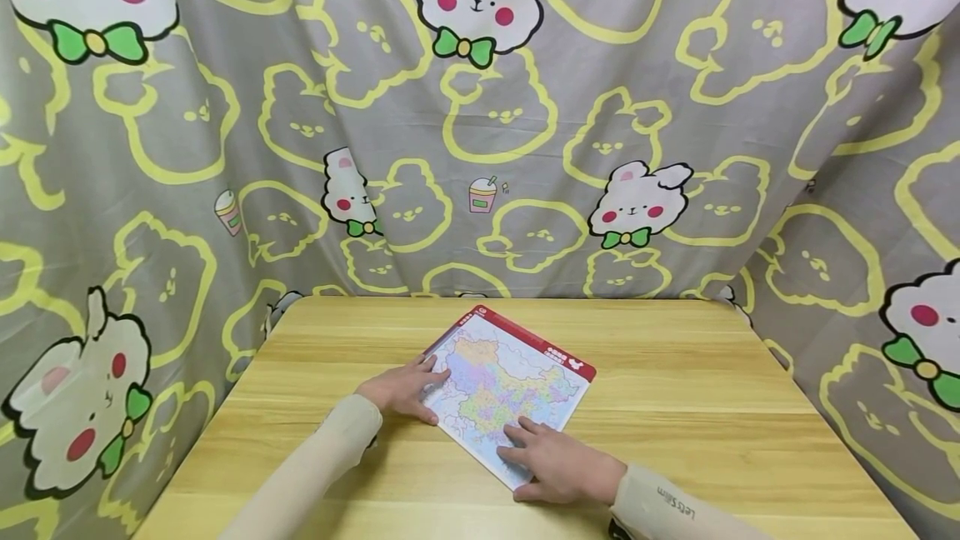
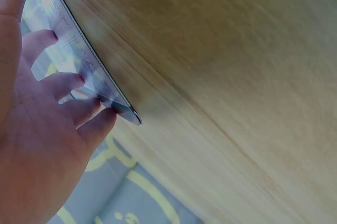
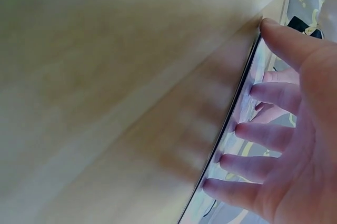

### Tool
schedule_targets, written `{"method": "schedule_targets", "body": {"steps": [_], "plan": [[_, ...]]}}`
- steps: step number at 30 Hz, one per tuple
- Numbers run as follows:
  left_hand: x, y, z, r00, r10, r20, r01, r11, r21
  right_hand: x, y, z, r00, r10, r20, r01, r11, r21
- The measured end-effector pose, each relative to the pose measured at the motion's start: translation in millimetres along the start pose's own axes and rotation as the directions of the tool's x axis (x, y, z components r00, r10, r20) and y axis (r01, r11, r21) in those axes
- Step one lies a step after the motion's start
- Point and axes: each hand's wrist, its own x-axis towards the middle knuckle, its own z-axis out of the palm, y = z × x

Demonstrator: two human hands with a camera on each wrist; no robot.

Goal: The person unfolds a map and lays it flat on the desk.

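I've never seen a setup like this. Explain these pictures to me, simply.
There is no machine here, just a person's two bare hands. The wide picture comes from a camera worn on the head, looking forward and down. The two close-ups come from wrist cameras, each showing its own hand. A map with a red band lies turned at an angle on a wooden table, with a patterned curtain behind. The left hand touches the map's left side; the right hand touches it near its closest corner. Neither plainly grips it.
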Motion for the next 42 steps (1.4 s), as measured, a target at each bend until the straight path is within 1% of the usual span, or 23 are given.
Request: {"method": "schedule_targets", "body": {"steps": [6,14,22,33,42], "plan": [[0.1,-1.7,1.6,1.0,-0.001,-0.001,0.001,1.0,-0.019,1.2,-1,-1,1.0,0.01,0.007,-0.01,1.0,0.002],[-1.4,-1.8,2.6,1.0,-0.001,0.002,0.001,1.0,-0.017,0.3,0,-2,0.999,0.021,0.026,-0.022,1.0,0.021],[-6.0,0.0,3.6,1.0,0.014,-0.002,-0.014,1.0,0.013,-2.8,3,-4,0.999,0.027,0.038,-0.028,0.999,0.019],[-12.8,7.7,3.0,1.0,0.019,-0.008,-0.019,1.0,0.024,-7.7,11,-7,0.998,0.042,0.039,-0.043,0.999,0.009],[-17.6,13.4,7.2,0.999,0.031,-0.01,-0.03,0.997,0.064,-14.4,24,-2,0.994,0.096,0.056,-0.098,0.994,0.045]]}}
